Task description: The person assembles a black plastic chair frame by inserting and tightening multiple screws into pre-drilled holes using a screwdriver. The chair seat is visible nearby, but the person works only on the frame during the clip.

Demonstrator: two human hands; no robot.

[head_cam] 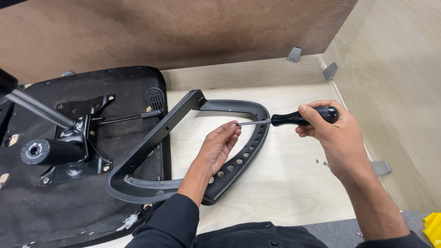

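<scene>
My right hand (328, 133) is wrapped around the screwdriver (294, 119), tip by my left hand's (219, 144) pinched fingertips. The armrest frame (183, 151) lies loose at 3 o'clock of the seat base (69, 193), seemingly not yet fastened.

No labels, signs or screens show. A yellow wrapper-like thing (433, 229) sits at the bottom right corner. Its kind is unclear.

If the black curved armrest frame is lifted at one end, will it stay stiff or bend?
The armrest frame probably stays stiff: it looks like thick moulded plastic in a closed loop. It seems light for its size, being open in the middle and pierced with holes. It is unlikely to roll, since it lies flat, partly on the seat base.
</scene>
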